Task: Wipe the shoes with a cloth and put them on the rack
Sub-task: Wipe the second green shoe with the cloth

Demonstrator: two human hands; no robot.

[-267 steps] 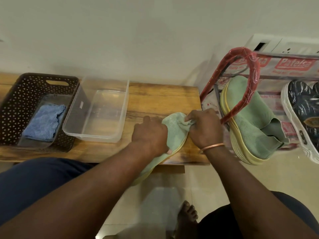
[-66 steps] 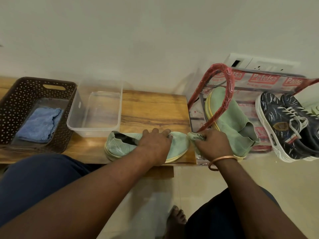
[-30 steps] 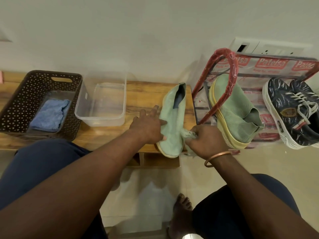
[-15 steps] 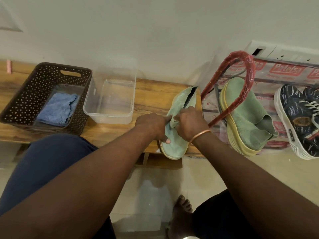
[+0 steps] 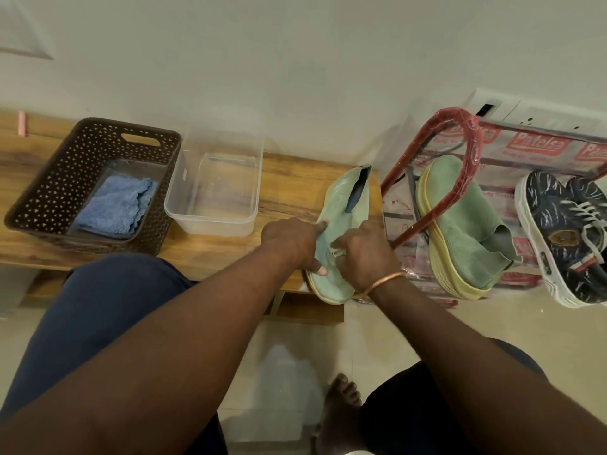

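Green shoe (image 5: pixel 341 205) sits at the worktop's (image 5: pixel 295 178) right end, toe overhanging the front edge; left hand (image 5: pixel 290 238) grips its side, right hand (image 5: pixel 364 254) has a pale cloth (image 5: pixel 335 252) bunched in curled fingers against it, and one hard swipe could tip it floorward

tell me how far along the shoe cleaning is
Done: one green shoe and the dark sneakers sit on the rack. In hand: the left hand holds the second green shoe on the bench while the right hand rubs a cloth on it. Left: racking it.
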